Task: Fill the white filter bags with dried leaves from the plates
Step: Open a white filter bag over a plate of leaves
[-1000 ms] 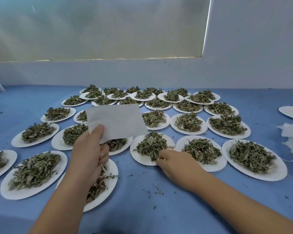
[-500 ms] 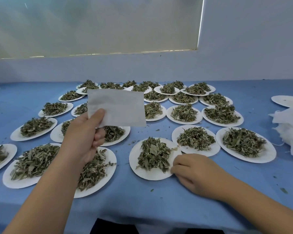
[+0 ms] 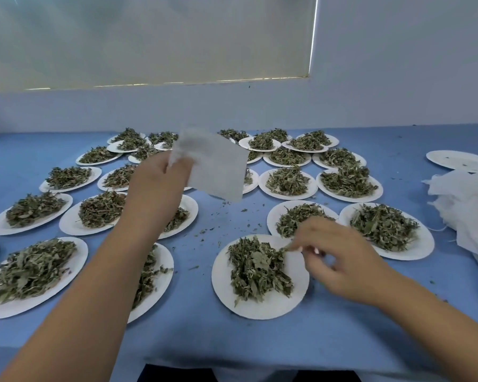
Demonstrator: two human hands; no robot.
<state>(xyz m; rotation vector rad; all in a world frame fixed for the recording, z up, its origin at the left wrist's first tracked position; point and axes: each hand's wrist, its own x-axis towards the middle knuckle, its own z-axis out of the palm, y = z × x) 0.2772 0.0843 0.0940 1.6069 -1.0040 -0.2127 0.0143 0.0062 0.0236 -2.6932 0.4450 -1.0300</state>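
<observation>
1. Nearest, the front plate [image 3: 260, 310] sat just inside the near edge of the blue table [image 3: 232, 343], between the 2 forearms; its dried leaves [image 3: 257, 271] lay in a pile whose long axis ran near to far.
2. The right hand [image 3: 340, 260] hung over that plate's right rim with fingers curled; thumb and forefinger seemed to pinch a few leaves at the pile's far right end, though blur hid how many.
3. Farther off and to the left, the left hand [image 3: 158, 183] was raised above the plates, gripping the white filter bag [image 3: 218, 169] by its crumpled upper-left edge; the bag touched no plate, and its long axis sloped from upper left to lower right, the free corner pointing toward the right hand.
4. The coming move likely turned on that gap; leaves near and right, bag far and left, well apart; the right hand was nearer the leaves and would need to carry them up and leftward; whether the bag's mouth was open could not be told.
5. Farthest right lay a heap of spare bags [image 3: 467, 199].
</observation>
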